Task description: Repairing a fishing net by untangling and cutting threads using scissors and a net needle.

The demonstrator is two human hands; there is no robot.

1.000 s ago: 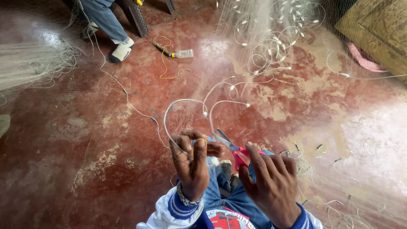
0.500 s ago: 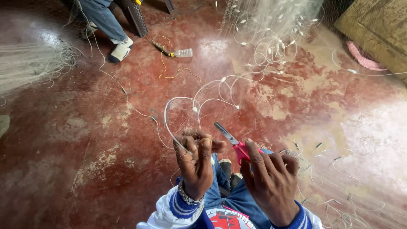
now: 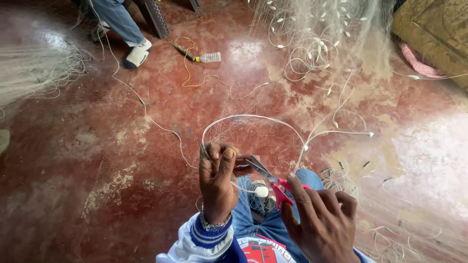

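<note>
Hands gripping line (image 3: 253,118) (right: scissors (image 3: 267,176))

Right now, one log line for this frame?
left hand: pinching net line | right hand: red-handled scissors, blades at line | white float below | floor: red concrete

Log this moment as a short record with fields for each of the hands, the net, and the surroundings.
left hand: pinches white cord of the fishing net
right hand: grips red-handled scissors, blades open toward the left hand
float: small, white, between the hands
floor: worn red
background: another person's shoe, plastic bottle
</note>
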